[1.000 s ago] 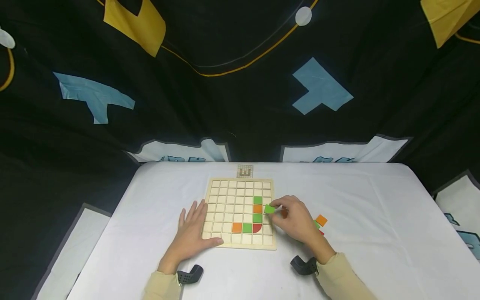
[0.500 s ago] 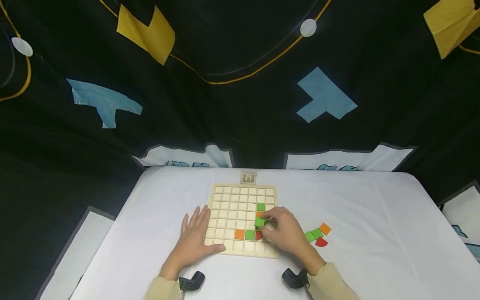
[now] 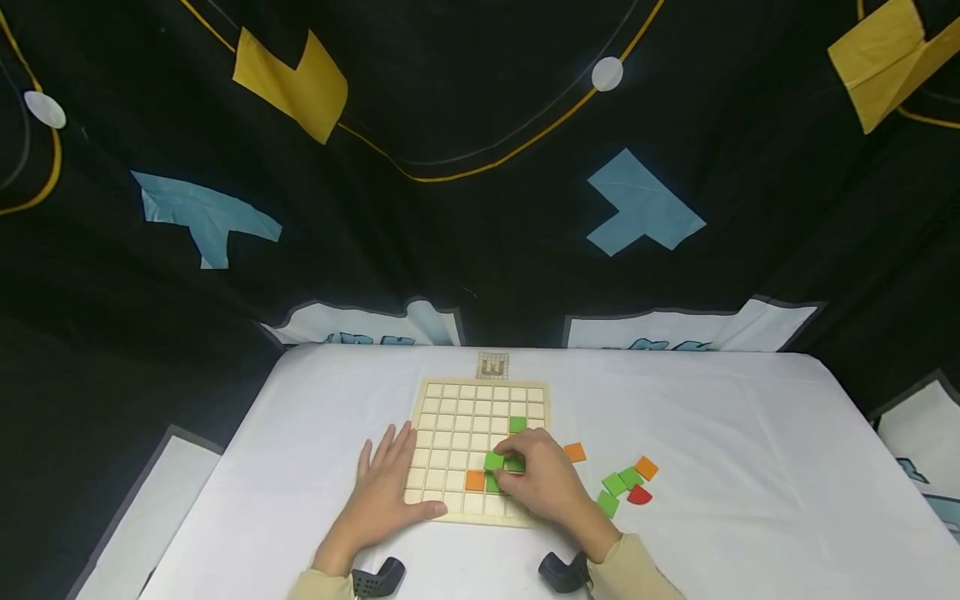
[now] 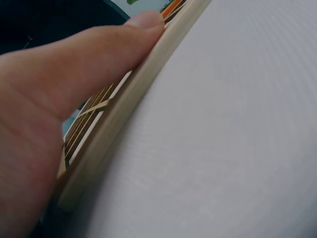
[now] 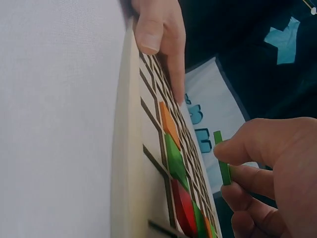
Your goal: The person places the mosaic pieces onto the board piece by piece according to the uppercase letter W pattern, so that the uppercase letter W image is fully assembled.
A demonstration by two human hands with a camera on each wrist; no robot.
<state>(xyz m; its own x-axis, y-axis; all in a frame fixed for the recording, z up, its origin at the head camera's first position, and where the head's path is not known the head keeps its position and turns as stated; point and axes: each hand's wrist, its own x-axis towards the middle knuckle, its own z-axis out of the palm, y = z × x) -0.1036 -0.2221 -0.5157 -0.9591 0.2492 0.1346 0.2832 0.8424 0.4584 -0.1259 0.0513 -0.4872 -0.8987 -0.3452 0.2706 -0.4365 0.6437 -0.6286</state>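
My right hand pinches a green square tile between thumb and fingers, held over the wooden grid board. Below it in the head view sits an orange tile in a grid cell, beside a partly covered green tile. The right wrist view shows these with a red rounded tile in line. Another green tile lies higher up the board. My left hand rests along the board's left side, fingers straight and spread, the thumb on the front edge.
Right of the board lie several loose tiles: green ones, a red rounded one, an orange one and another orange tile near the board. A small pattern card is behind the board. A dark patterned cloth hangs behind the table.
My right hand has carried the green tile leftward from the board's right edge to above the bottom row of tiles. The left hand stays in place on the board. The head view has shifted slightly.
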